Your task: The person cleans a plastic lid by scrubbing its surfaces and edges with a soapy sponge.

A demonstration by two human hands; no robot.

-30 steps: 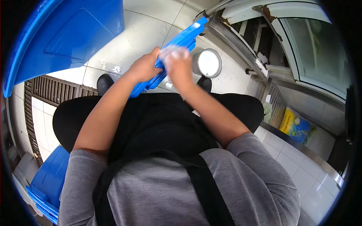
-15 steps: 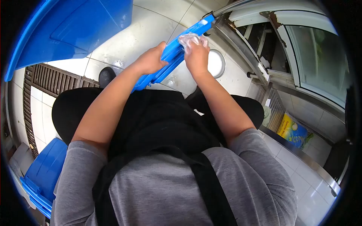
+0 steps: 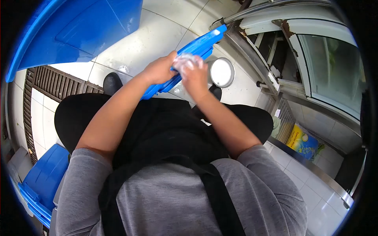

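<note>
A blue plastic lid [image 3: 204,41] is tilted in front of my knees, seen nearly edge-on. My left hand [image 3: 158,70] grips its near long edge, fingers wrapped around it. My right hand [image 3: 195,80] is closed on a whitish, foamy crumpled cloth [image 3: 186,60] and presses it against the lid close to my left fingers. White suds show on the lid's far end. A round metal pot [image 3: 233,74] with white foamy liquid stands on the floor just right of my right hand.
A large blue bin [image 3: 90,31] is at upper left, above a brown floor grate [image 3: 55,84]. Blue lids [image 3: 47,173] are stacked at lower left. On the right stand a metal-framed glass cabinet [image 3: 330,67] and a yellow-blue bag [image 3: 303,141]. Wet white tiles [image 3: 157,29] cover the floor.
My right hand has slid the foamy cloth down and left along the lid, closer to my left hand. The lid and left hand have shifted slightly right. More of the pot shows.
</note>
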